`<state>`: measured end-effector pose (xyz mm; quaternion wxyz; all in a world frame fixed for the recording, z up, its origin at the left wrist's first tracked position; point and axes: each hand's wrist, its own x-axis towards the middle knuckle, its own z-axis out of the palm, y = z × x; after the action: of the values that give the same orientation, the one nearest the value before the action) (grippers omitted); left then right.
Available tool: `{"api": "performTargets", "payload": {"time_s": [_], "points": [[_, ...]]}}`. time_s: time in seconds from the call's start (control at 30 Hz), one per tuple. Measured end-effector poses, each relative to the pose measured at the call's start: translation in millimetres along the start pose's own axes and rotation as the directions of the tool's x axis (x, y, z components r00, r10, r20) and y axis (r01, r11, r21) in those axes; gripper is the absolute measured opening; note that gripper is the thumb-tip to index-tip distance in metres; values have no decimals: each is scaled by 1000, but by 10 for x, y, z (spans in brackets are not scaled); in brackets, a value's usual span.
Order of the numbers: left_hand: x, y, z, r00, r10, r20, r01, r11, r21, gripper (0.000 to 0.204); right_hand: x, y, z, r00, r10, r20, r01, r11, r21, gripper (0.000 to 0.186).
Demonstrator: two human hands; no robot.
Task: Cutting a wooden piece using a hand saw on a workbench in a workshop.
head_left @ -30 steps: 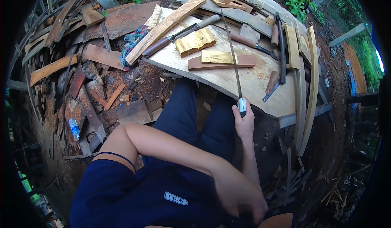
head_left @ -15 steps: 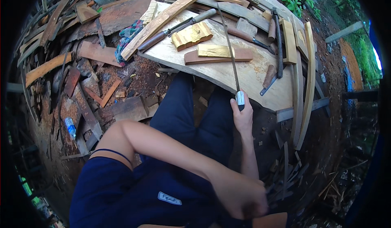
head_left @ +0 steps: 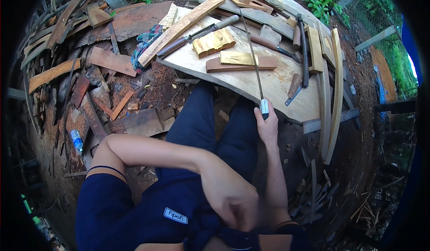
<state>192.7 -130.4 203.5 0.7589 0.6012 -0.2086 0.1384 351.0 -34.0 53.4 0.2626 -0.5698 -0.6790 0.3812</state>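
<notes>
My right hand (head_left: 268,126) is closed around the silver handle of a long thin-bladed tool (head_left: 250,45). Its dark narrow blade slants up across the workbench, passing over a yellow wood block (head_left: 235,57) and the brown wood bar (head_left: 268,63) under it. Whether the blade touches them cannot be told. Bent across my chest, my left arm brings my left hand (head_left: 233,201) close to my right forearm. The left fingers are curled under, partly hidden and blurred. A notched yellow wood block (head_left: 214,42) lies behind the bar.
Chisels (head_left: 179,46) and a long plank (head_left: 188,25) lie at the bench's left. A short-handled knife (head_left: 294,86), a dark metal bar (head_left: 304,56) and curved wood strips (head_left: 336,98) sit at the right. Scrap wood (head_left: 112,62) and a plastic bottle (head_left: 76,139) litter the ground.
My left hand has swung left and slightly up, away from the lower right, with its elbow moving outward. The right hand and its tool have hardly moved.
</notes>
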Motion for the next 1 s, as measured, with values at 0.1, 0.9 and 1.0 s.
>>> {"api": "performTargets", "payload": {"time_s": [0.1,0.9,1.0], "points": [[275,-198,65,924,327,-200,-313,945,99,9,-13,-16,-1,1000,-7,3,7,1000,3,46],[269,-377,-403,996,72,-57,-63,986,152,10,-14,-78,-43,1000,-9,20,8,998,62,47],[354,-352,-356,975,140,-172,-107,976,190,9,3,-103,-37,999,9,45,-13,996,90,46]]}}
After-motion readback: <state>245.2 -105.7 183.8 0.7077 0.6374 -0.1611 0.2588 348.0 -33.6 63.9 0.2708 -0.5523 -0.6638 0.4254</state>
